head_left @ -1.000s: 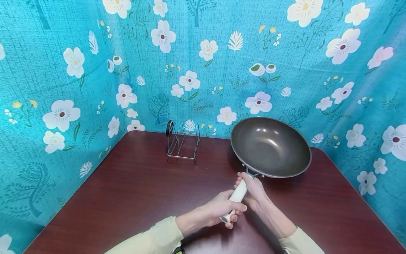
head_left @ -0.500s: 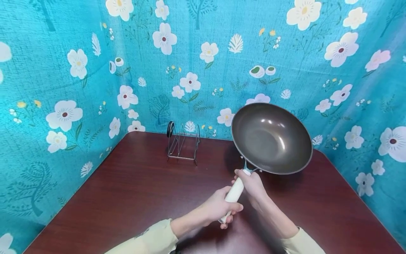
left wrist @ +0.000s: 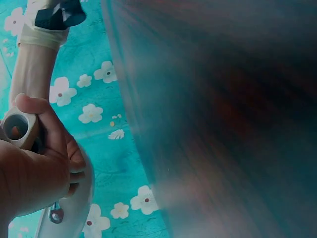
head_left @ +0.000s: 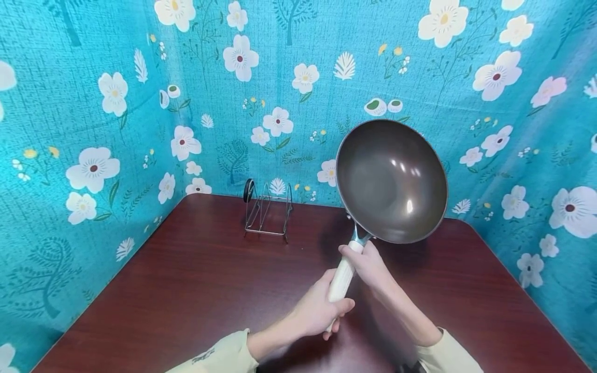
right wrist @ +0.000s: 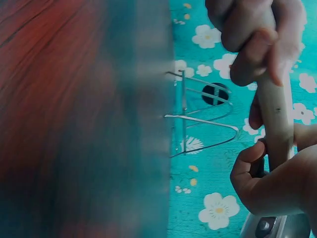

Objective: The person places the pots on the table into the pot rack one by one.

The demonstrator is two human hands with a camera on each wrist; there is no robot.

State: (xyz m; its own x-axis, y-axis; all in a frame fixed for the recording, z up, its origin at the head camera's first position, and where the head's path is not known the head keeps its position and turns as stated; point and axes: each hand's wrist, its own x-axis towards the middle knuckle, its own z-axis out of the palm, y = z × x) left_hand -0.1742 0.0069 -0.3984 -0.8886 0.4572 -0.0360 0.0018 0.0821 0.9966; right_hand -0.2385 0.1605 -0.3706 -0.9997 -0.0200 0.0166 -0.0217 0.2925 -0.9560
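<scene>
A dark, deep wok [head_left: 392,181] with a cream handle [head_left: 342,277] is held above the table, its inside tilted toward me. My left hand [head_left: 319,305] grips the handle near its butt end; the left wrist view shows the handle's round hollow end [left wrist: 17,128] between thumb and fingers. Farther up, my right hand [head_left: 368,264] holds the handle close to the metal neck [head_left: 359,235]. In the right wrist view, both hands wrap the handle [right wrist: 277,109], the right hand [right wrist: 277,181] nearer the pan.
A wire rack [head_left: 268,212] with a black round piece [head_left: 249,190] on its left end stands at the back of the dark red table [head_left: 210,290]. Blue flowered cloth [head_left: 280,67] hangs behind and on both sides.
The wok has risen and tipped up, so its inside faces me more, and it has shifted slightly left. Both hands keep their grip on the handle. The rack stays put.
</scene>
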